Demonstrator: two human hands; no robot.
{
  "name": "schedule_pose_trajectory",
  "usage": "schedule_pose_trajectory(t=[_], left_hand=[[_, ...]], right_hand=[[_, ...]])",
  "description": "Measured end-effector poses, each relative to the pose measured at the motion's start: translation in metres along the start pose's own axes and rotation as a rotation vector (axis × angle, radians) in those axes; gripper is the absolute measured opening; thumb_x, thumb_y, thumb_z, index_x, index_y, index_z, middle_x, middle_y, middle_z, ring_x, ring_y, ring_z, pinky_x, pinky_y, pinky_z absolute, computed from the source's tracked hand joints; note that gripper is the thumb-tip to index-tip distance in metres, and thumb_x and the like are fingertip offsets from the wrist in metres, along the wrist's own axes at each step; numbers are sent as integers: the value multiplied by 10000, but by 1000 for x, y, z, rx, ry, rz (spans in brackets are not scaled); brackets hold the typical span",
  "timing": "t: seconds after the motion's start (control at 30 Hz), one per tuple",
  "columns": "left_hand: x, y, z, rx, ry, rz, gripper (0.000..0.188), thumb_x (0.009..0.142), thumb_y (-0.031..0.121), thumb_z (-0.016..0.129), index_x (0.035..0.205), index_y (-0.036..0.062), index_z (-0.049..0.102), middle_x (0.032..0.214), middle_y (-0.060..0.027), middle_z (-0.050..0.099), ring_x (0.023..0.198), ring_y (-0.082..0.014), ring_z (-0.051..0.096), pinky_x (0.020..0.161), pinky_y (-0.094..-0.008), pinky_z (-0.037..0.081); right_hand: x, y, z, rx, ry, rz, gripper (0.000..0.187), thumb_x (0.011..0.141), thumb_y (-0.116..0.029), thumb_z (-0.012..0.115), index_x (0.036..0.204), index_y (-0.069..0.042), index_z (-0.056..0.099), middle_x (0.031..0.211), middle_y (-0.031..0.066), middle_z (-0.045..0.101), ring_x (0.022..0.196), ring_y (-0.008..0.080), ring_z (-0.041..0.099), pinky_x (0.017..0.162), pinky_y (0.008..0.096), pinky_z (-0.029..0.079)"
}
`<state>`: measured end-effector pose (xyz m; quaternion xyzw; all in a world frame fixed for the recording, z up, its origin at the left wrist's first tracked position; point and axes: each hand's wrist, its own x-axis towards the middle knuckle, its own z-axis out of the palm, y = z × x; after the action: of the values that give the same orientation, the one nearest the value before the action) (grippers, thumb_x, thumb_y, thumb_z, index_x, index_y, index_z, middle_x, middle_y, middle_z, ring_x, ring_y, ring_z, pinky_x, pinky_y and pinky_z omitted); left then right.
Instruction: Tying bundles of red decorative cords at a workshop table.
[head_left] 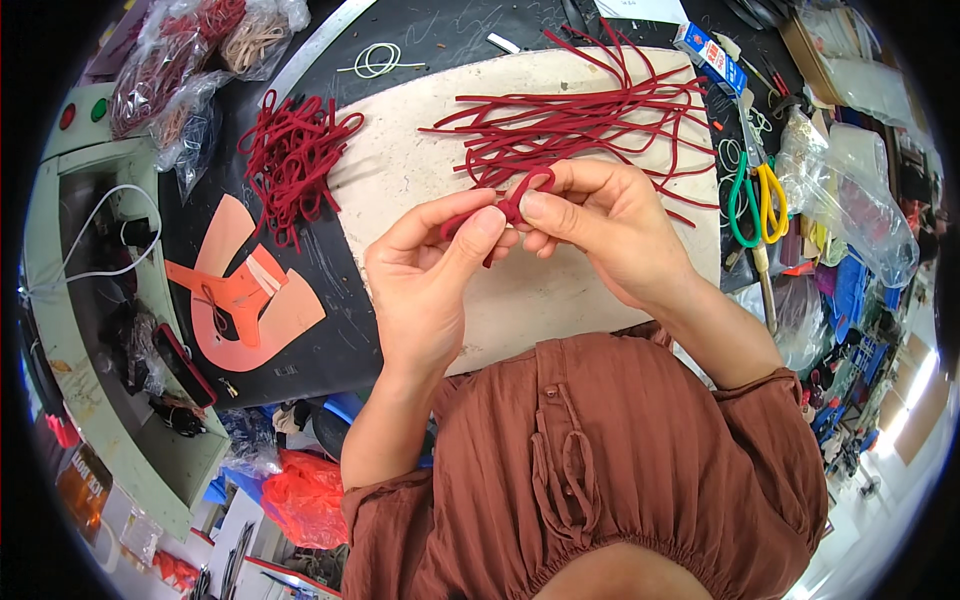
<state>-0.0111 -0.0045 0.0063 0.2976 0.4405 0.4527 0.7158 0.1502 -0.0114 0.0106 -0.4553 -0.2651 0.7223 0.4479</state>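
Note:
Both hands meet over the pale work board (500,310), pinching one dark red cord (516,200) that is looped between the fingertips. My left hand (430,250) is closed, its thumb and forefinger gripping one part of the cord. My right hand (610,225) is closed too, with thumb and forefinger on the loop that stands up above them. Whether the cord is fully knotted cannot be made out. Just beyond the hands lie many loose straight red cords (570,125), spread across the board. A heap of looped red cords (295,155) lies to the left, over the board's edge.
Orange and peach cut pieces (245,300) with small scissors rest on the black table (330,350) at left. Green-and-yellow handled scissors (757,205) lie right of the board, below a blue box (710,58). Bagged cords (185,65) sit at far left beside a green machine housing (100,160).

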Motion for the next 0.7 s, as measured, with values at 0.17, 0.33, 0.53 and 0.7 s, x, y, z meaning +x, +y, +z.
schedule_pose_trajectory(t=[0.17, 0.33, 0.53, 0.7], left_hand=[[0, -3, 3, 32, 58, 52, 178, 799, 22, 622, 957, -56, 601, 790, -111, 626, 685, -138, 604, 624, -220, 465], [0, -7, 4, 39, 86, 47, 183, 797, 32, 628, 957, -54, 603, 782, -100, 626, 675, -136, 596, 604, -224, 450], [1, -10, 3, 100, 79, 118, 190, 801, 32, 622, 970, -53, 599, 785, -106, 626, 678, -137, 594, 610, -224, 453], [-2, -1, 4, -225, 40, -212, 211, 815, 57, 610, 998, -45, 586, 795, -101, 624, 671, -130, 593, 616, -214, 465]], right_hand=[[-1, -3, -1, 66, -1, 50, 93, 842, -88, 576, 889, -9, 584, 783, 54, 611, 697, 108, 598, 637, 223, 490], [0, -1, -1, -122, 49, -82, 93, 837, -76, 578, 894, -2, 577, 794, 55, 611, 722, 114, 606, 646, 232, 496], [1, 0, 2, -193, 36, -98, 102, 808, -82, 611, 834, 16, 599, 787, 36, 607, 680, 78, 569, 625, 199, 464], [5, 4, -4, -576, 35, -501, 92, 751, -31, 638, 824, 20, 617, 774, 53, 605, 708, 103, 563, 634, 225, 451]])
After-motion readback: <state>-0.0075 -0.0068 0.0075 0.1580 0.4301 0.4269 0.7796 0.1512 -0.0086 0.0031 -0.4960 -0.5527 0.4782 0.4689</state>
